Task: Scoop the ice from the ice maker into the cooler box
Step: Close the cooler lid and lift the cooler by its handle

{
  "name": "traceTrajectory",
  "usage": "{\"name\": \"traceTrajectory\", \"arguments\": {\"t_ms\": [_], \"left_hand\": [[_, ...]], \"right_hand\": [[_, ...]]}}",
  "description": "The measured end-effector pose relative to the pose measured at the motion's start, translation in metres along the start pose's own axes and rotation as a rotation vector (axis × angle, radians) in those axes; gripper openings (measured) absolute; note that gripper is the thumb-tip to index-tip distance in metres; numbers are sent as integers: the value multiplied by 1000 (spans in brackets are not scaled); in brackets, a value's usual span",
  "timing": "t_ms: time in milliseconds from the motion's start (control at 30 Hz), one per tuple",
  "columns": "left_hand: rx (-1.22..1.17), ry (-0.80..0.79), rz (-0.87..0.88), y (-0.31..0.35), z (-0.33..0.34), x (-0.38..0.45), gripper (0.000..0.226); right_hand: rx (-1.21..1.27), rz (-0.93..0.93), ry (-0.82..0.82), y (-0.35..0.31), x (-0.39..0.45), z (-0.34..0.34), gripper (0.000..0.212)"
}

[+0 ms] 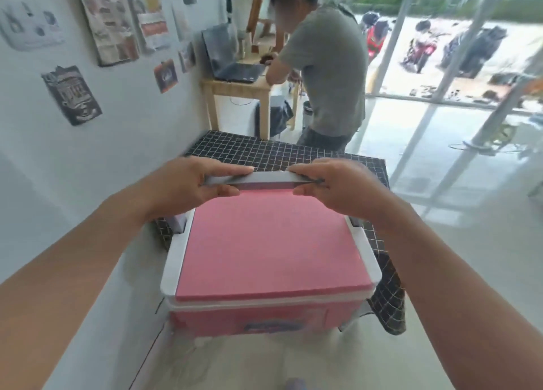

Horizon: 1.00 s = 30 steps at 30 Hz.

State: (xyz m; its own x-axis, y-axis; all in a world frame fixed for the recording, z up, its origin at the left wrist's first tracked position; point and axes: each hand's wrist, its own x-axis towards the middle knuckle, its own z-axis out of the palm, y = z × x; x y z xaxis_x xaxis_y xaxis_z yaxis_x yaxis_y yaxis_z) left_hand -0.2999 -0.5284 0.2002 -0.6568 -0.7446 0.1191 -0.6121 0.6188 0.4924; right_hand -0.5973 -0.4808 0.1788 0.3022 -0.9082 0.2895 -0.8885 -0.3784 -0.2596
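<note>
The pink cooler box [270,260] sat near, on the floor against a checked table [293,151]. Both hands, left hand [188,184] and right hand [335,184], pinched its grey handle [264,179] at the far edge, fingers closed around it, probably to open the lid; no ice maker showed.

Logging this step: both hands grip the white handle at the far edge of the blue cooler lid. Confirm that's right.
Not quite: the cooler lid is pink, not blue, as the head view shows. Left hand and right hand do grip the white handle at its far edge.
</note>
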Motion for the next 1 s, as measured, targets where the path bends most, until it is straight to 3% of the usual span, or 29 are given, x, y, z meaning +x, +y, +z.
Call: {"name": "traceTrajectory", "arguments": {"t_ms": [400,633,1000], "left_hand": [[12,-57,248,-3,49,223,40],[20,-132,299,-23,89,333,43],[-32,-172,231,-43,116,419,51]], "right_hand": [[-115,224,163,160,25,-32,48],[-93,338,28,262,58,-20,58],[-48,310,-40,350,107,2,49]]}}
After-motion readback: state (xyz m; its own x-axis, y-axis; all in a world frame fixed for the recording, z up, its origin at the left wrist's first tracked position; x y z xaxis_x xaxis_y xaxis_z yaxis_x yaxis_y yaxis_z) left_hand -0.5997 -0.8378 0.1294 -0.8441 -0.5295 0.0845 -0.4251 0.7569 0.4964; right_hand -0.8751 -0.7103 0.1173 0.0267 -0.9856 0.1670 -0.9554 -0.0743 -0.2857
